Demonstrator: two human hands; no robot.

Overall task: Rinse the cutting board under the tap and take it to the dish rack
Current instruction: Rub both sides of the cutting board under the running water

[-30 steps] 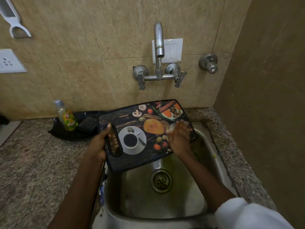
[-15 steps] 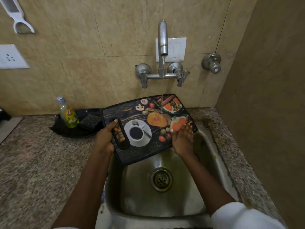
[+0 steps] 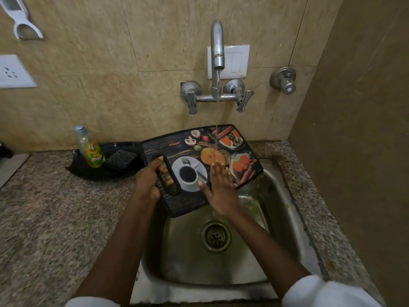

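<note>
A dark cutting board (image 3: 190, 196) printed with food and a coffee cup is tilted over the steel sink (image 3: 285, 218). My left hand (image 3: 147, 180) grips its handle slot at the left end, fingers through the hole. My right hand (image 3: 218, 185) lies flat on the printed face, fingers straight, near the board's middle. A thin stream of water runs from the tap (image 3: 217, 54) and lands on the board just above my right fingertips. No dish rack is in view.
A green dish-soap bottle (image 3: 91, 149) and a dark scrub pad (image 3: 120, 159) sit in a black tray (image 3: 77, 169) left of the sink. Speckled granite counter (image 3: 44, 218) flanks the sink. A brown wall (image 3: 358, 129) closes the right side. The drain (image 3: 215, 237) lies below the board.
My right hand has slid left from the board's right edge to its middle. The board has tipped up slightly toward the tap, with my left hand keeping its grip on the handle.
</note>
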